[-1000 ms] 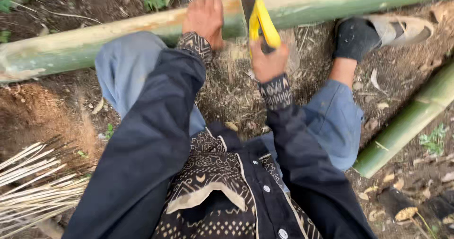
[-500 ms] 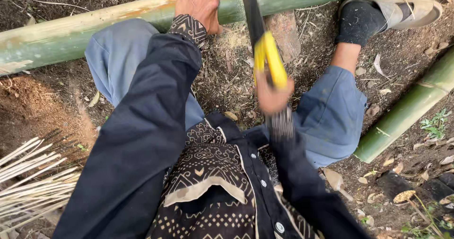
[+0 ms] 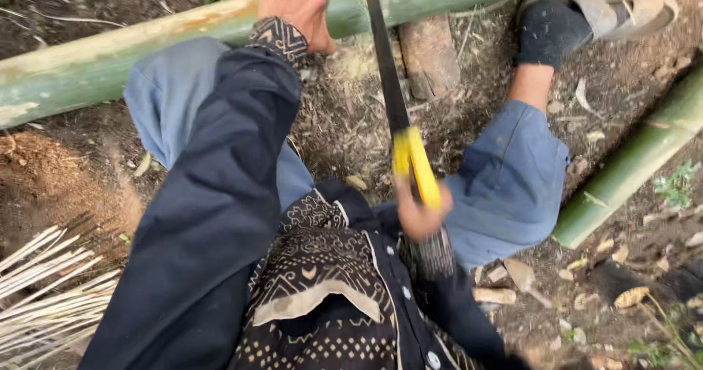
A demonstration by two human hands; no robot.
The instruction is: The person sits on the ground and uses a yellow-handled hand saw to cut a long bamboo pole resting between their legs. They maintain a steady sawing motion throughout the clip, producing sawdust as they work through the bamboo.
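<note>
Right hand (image 3: pixel 419 212) clenched on saw (image 3: pixel 395 113) by its yellow handle, blade crossing the green bamboo pole (image 3: pixel 146 44). Left hand (image 3: pixel 296 7) pressed flat on pole, just left of blade. Wood block (image 3: pixel 428 55) under pole beside blade. Second bamboo (image 3: pixel 630 168) and shoe (image 3: pixel 622 11) right of pole's cut; split strips (image 3: pixel 40 289) lower left.

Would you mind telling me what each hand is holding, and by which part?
The right hand grips a handsaw by its yellow handle; the left hand presses on the green bamboo pole.

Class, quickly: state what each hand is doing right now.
Left hand: pressed down on the green bamboo pole.
Right hand: closed around the saw's yellow handle.
</note>
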